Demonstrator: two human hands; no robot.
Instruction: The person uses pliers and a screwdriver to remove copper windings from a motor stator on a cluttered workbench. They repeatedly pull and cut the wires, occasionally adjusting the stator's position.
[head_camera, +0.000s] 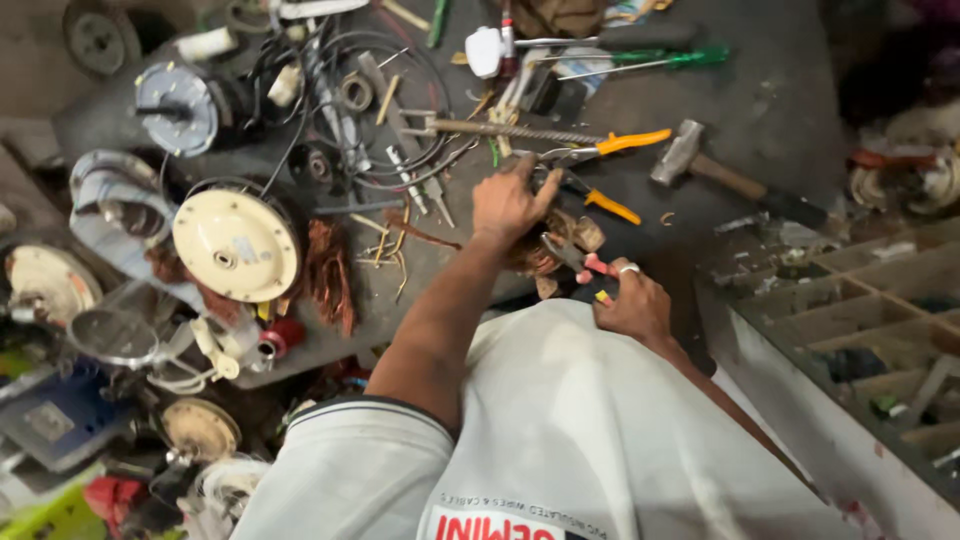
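Hammer (715, 170), orange-handled pliers (600, 150) and screwdrivers (640, 62) crowd the bench (760, 90) beyond both hands.

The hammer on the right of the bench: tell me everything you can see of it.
The hammer lies flat on the dark workbench, right of the orange-handled pliers. Its blocky grey metal head points to the upper left; a brown, wood-looking handle runs down to the right, and its far end looks darker. The head looks dull and worn. Neither hand touches it; the left hand is the nearer, beyond the pliers. Small scraps lie by the handle's end.
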